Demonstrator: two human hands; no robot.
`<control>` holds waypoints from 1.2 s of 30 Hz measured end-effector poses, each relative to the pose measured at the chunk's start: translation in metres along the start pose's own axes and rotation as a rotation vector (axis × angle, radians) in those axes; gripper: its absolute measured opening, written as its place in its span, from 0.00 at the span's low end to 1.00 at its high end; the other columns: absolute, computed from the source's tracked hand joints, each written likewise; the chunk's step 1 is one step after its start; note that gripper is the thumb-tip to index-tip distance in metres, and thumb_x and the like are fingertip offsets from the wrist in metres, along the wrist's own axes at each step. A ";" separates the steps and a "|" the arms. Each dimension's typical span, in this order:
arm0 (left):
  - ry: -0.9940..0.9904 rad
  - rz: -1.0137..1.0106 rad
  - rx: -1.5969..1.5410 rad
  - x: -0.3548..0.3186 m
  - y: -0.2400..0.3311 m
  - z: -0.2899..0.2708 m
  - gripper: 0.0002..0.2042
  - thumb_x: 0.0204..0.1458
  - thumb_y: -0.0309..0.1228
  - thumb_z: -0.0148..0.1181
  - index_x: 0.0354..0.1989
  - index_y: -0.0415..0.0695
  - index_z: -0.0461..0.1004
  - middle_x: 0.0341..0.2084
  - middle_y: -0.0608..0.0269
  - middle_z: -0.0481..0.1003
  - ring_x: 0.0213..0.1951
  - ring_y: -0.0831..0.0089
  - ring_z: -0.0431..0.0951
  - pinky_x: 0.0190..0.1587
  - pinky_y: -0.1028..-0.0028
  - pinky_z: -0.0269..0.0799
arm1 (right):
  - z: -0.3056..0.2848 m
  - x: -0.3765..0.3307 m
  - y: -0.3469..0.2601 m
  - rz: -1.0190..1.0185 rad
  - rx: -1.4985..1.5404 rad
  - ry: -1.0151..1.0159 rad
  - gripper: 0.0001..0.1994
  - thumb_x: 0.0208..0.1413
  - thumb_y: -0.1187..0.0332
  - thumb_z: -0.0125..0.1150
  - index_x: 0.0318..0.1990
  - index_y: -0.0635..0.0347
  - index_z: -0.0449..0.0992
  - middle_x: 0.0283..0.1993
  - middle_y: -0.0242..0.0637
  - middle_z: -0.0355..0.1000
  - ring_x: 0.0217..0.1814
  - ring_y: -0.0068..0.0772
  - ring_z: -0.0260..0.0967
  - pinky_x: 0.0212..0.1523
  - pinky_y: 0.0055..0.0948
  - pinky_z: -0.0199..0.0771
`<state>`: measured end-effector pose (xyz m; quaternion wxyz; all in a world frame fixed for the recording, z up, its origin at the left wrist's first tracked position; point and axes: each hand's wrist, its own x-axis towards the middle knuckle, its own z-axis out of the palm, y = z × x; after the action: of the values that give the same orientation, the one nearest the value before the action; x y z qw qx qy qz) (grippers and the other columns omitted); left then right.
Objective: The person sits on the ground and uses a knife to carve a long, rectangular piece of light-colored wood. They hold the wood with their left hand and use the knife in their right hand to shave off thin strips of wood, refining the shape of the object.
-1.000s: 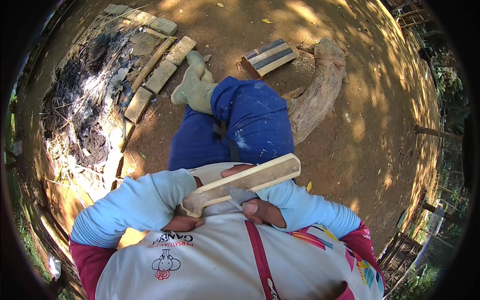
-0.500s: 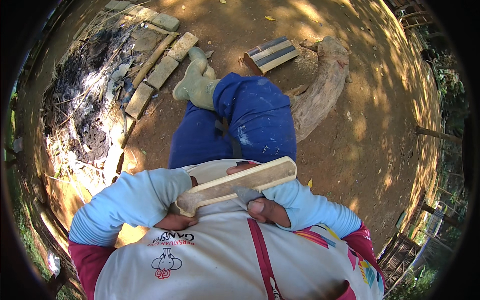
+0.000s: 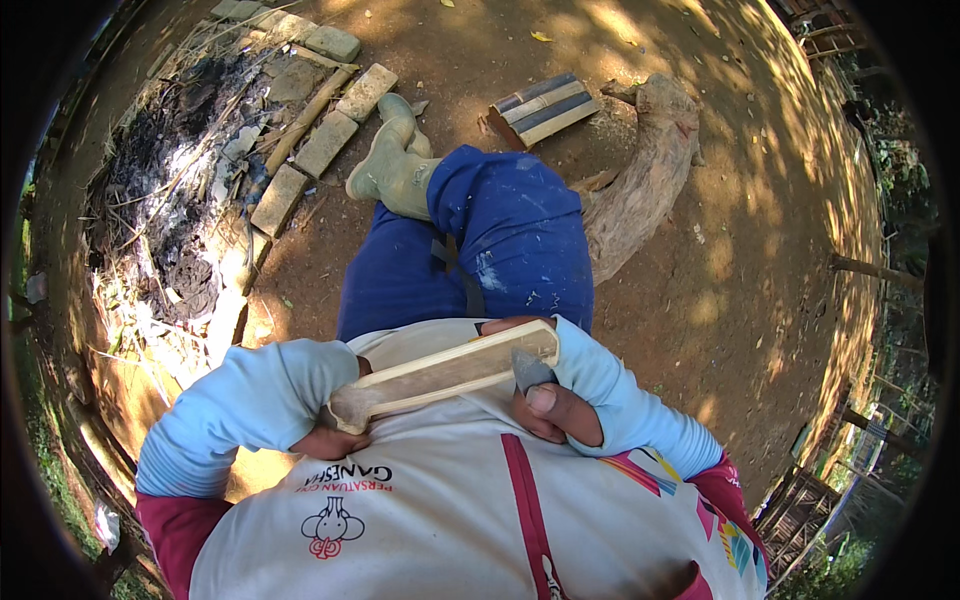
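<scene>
Watching remotely, I see the left grip [image 3: 328,441] curled round the left end of a long, pale-edged, brown-faced wooden piece [image 3: 440,380], held slantwise before the white, maroon-zipped shirt [image 3: 430,510]. The right grip [image 3: 560,412] is closed on a grey metal blade [image 3: 530,368], overlapping the wooden piece's right end

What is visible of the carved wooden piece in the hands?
The carved wooden piece is long, slim and apparently unpainted, with a brownish face, pale edges and a hooked left end. It slants in front of the white shirt, right end higher in view. The left hand grips its left end; the right hand holds a grey blade overlapping its face near the right end; contact there is unclear.
</scene>
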<state>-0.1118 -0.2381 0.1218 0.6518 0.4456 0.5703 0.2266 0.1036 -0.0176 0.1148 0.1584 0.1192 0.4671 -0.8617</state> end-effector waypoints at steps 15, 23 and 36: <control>0.402 0.050 0.047 0.006 0.005 0.017 0.28 0.47 0.45 0.69 0.49 0.37 0.70 0.34 0.49 0.73 0.39 0.56 0.78 0.40 0.66 0.72 | -0.005 0.015 -0.012 -0.041 -0.323 0.002 0.33 0.64 0.59 0.51 0.70 0.60 0.44 0.28 0.35 0.66 0.20 0.21 0.59 0.24 0.21 0.63; 0.355 0.091 0.093 0.023 0.024 0.011 0.26 0.48 0.43 0.69 0.48 0.37 0.69 0.34 0.48 0.73 0.38 0.53 0.77 0.41 0.65 0.72 | -0.001 0.033 -0.013 -0.114 -0.692 -0.146 0.32 0.64 0.65 0.50 0.72 0.57 0.44 0.30 0.32 0.67 0.23 0.18 0.60 0.26 0.20 0.65; 0.336 0.135 0.100 0.025 0.015 0.017 0.25 0.48 0.40 0.68 0.49 0.37 0.69 0.35 0.47 0.73 0.39 0.53 0.77 0.41 0.65 0.72 | 0.006 0.030 -0.015 0.090 -0.325 -0.098 0.27 0.66 0.70 0.50 0.70 0.54 0.52 0.47 0.32 0.68 0.39 0.18 0.63 0.40 0.20 0.69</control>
<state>-0.0857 -0.2155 0.1202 0.5078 0.4704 0.6505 0.3125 0.0695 -0.0196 0.1193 0.2366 0.0705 0.5862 -0.7716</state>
